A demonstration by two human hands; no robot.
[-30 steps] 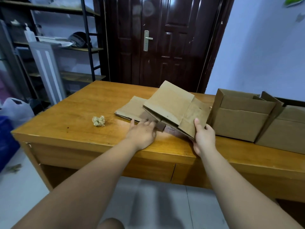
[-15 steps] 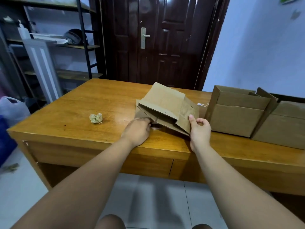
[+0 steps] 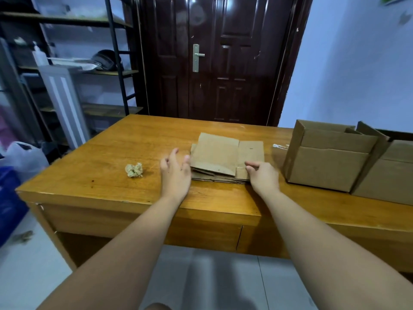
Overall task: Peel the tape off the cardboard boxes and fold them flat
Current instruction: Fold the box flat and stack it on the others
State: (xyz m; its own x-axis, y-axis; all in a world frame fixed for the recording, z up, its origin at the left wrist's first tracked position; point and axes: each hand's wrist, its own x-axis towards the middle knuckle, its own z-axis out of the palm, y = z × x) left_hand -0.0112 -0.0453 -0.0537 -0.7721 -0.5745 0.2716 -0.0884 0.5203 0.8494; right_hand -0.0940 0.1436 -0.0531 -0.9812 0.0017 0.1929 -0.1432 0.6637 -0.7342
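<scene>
The wooden bench (image 3: 111,175) carries an open cardboard box (image 3: 328,166) standing upright at the right, flaps raised, with a second box (image 3: 388,175) touching its far side. At mid-bench lies the flattened cardboard stack (image 3: 219,155): plain brown panels lying level, creased, layered edges showing along the near side. The right hand (image 3: 263,175) pinches its near right corner, thumb on top. The left hand (image 3: 176,173), fingers spread, is just beside the stack's left edge, perhaps touching it. A crumpled tape wad (image 3: 134,170) lies left.
</scene>
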